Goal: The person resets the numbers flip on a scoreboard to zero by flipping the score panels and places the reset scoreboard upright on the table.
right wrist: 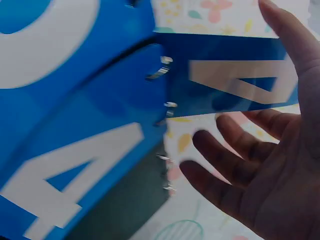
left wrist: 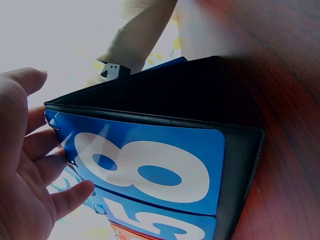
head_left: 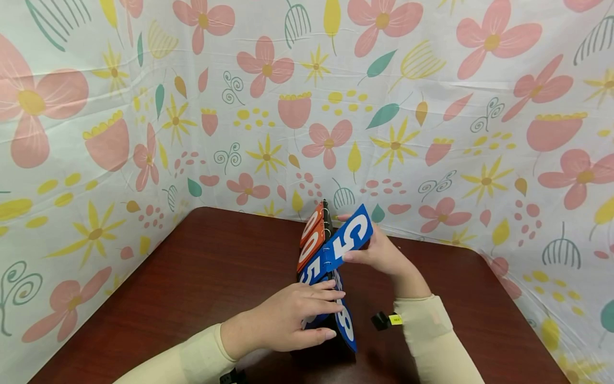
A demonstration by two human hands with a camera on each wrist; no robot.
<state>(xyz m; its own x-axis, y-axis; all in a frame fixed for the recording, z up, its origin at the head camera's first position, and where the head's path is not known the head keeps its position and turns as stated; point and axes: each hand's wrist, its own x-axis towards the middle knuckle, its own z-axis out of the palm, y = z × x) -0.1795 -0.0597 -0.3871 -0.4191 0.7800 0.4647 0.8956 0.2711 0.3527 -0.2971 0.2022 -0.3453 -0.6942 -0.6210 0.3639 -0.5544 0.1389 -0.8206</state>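
A black flip scoreboard (left wrist: 240, 155) stands tent-like on the table, its number cards strung on metal rings along the top ridge. My left hand (head_left: 283, 314) rests across the near part of the ridge with fingers extended, beside a blue card with a white 8 (left wrist: 150, 167). On the far side, my right hand (head_left: 386, 253) pinches a raised blue number card (head_left: 352, 234) between thumb and fingers. That card shows 5 in the head view and 4 in the right wrist view. Below it in the right wrist view hangs another blue 4 card (right wrist: 80, 185).
The scoreboard stands on a dark red-brown wooden table (head_left: 192, 277). Orange zero cards (head_left: 312, 240) hang at its far end. A flower-patterned curtain (head_left: 268, 133) encloses the back and sides. A small black object with a yellow label (head_left: 382, 320) shows by the right wrist.
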